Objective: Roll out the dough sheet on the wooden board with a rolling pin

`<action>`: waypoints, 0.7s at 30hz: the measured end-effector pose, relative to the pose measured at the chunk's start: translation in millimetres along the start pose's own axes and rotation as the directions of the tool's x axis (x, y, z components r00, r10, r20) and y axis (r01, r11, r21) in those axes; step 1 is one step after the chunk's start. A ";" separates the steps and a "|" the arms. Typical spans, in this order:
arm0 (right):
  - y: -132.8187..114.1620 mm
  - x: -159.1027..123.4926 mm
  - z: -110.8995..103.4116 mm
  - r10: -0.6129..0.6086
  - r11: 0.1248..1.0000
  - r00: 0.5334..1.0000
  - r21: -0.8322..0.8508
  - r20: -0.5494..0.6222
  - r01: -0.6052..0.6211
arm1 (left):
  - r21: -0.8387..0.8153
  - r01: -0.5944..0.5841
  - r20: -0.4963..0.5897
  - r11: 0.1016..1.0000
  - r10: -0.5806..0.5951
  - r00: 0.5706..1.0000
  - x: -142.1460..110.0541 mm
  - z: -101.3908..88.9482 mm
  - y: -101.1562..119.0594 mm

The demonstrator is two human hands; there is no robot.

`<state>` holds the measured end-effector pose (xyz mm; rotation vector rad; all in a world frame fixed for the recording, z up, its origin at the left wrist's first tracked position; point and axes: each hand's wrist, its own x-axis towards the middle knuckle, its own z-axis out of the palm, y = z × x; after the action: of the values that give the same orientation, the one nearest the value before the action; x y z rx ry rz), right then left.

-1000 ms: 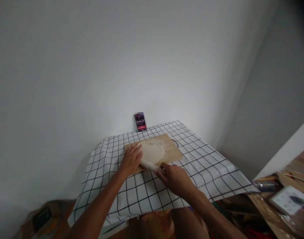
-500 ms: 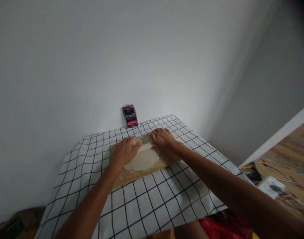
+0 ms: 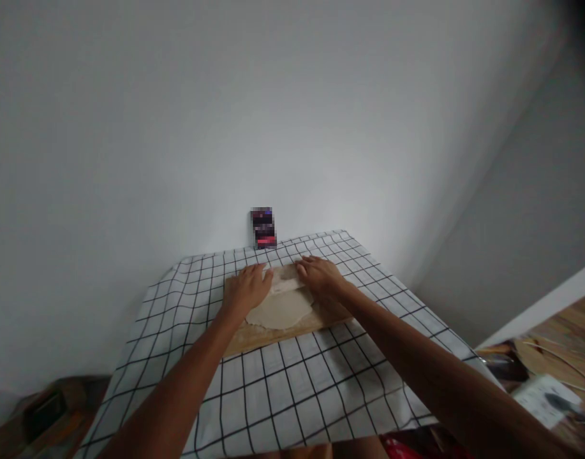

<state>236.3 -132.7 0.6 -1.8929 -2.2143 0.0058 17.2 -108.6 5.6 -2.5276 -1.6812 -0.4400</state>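
A flat sheet of pale dough [image 3: 280,311] lies on a wooden board [image 3: 263,339]. Across the dough's far part runs a light, floury band that looks like a rolling pin [image 3: 288,284]. My left hand [image 3: 250,287] bears down on its left end, fingers pointing away from me and bent over it, thumb towards the middle. On the right end rests my right hand [image 3: 319,276], its fingers curled over the top. Both palms hide the pin's ends, so the grip itself shows only in part.
A white cloth with dark grid lines [image 3: 292,389] covers the table. A blurred-out dark upright object [image 3: 264,228] leans on the wall behind the board. A white power strip [image 3: 543,398] and cables are at the lower right; a cardboard box [image 3: 48,408] stands lower left.
The view has shifted, so the table sits a little further right and lower. Both hands stay on the pin at the dough's far part, with slightly more dough showing in front.
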 end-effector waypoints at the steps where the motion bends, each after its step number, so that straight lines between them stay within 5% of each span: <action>1: -1.9 -10.1 -0.1 -0.014 1.000 1.000 -0.001 -0.026 0.014 | 0.004 -0.011 -0.029 1.000 0.011 1.000 -8.8 -1.8 4.4; 8: -17.4 -83.3 0.9 -0.009 1.000 0.986 0.020 -0.168 0.012 | 0.029 -0.024 -0.143 0.999 0.027 0.989 -70.6 -9.6 32.2; 14: -32.6 -115.0 2.0 -0.041 0.999 0.989 0.006 -0.142 0.042 | 0.017 -0.090 -0.162 0.996 0.091 0.983 -118.6 -8.5 35.4; 21: -31.0 -87.9 -0.6 -0.027 1.000 0.983 -0.005 -0.181 0.027 | -0.020 -0.066 -0.133 0.998 0.063 0.989 -92.0 -9.0 30.0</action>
<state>218.6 -223.7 -9.1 -1.7870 -2.1184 -0.1674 9.8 -204.5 -8.3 -2.4999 -1.5522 -0.6110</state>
